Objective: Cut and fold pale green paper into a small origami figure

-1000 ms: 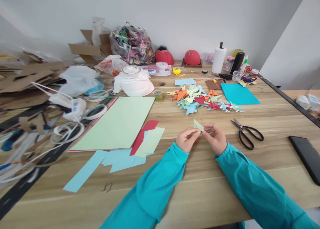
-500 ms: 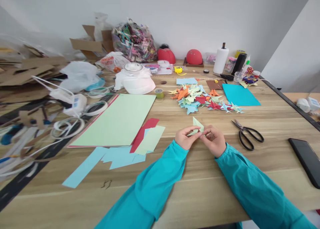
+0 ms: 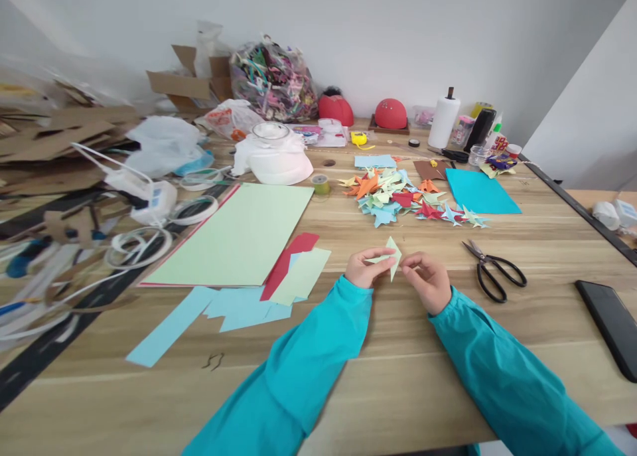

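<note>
My left hand (image 3: 365, 267) pinches a small folded pale green paper star (image 3: 393, 255) between thumb and fingers, its points sticking up, down and left. Close by its right edge is my right hand (image 3: 426, 280), with thumb and fingers curled together; whether they touch the paper I cannot make out. Beyond the hands lies a heap of folded paper stars (image 3: 391, 196) in orange, green, red and blue. Black-handled scissors (image 3: 497, 269) rest open to the right of my right hand. Pale green strips (image 3: 304, 277) and red strips (image 3: 281, 273) lie to the left.
Large green sheets (image 3: 233, 233) lie at the left, with light blue strips (image 3: 172, 326) in front. A phone (image 3: 607, 326) sits at the right edge. Turquoise cloth or paper (image 3: 482, 192), a thread spool (image 3: 321, 184) and white cables (image 3: 137, 247) surround the work area.
The green star has turned in my left hand, so its points now face other ways. My right fingertips have drawn slightly right, away from the left fingers. The camera view has shifted slightly.
</note>
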A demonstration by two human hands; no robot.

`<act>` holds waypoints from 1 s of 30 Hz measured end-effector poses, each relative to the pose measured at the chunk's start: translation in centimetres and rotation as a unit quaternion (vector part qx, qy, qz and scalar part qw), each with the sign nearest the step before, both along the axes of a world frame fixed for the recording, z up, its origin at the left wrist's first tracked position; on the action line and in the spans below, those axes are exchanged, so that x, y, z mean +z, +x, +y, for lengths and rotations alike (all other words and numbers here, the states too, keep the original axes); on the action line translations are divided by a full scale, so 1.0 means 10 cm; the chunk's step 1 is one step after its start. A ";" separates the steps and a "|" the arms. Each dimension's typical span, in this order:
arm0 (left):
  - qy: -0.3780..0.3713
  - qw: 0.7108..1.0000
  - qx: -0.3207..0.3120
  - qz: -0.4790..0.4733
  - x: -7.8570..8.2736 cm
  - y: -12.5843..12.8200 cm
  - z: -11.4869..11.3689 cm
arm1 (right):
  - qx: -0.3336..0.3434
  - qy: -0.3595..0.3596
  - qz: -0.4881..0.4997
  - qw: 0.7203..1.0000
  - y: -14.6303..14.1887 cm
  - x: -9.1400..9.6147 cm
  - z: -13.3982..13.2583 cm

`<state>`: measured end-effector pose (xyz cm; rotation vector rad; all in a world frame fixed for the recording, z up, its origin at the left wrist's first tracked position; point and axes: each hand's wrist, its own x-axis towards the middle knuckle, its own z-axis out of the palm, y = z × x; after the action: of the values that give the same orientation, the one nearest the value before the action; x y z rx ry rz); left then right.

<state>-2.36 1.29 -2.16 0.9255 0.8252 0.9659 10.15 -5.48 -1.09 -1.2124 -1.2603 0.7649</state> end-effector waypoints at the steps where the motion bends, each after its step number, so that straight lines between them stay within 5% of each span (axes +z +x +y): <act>1: -0.012 1.000 -0.008 -0.015 -0.02 0.01 0.01 | 0.001 -0.022 0.032 0.999 0.01 -0.01 0.01; 6: -0.019 0.999 -0.025 -0.028 -0.07 0.03 0.03 | 0.020 -0.085 0.127 0.988 0.03 -0.02 0.07; 30: 0.046 0.998 -0.015 0.034 -0.01 0.02 -0.03 | 0.034 -0.102 0.166 0.980 0.04 0.00 0.07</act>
<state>-2.16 0.99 -2.29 1.0520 0.8270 0.9569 10.56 -4.82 -1.11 -1.1486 -0.9689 1.1193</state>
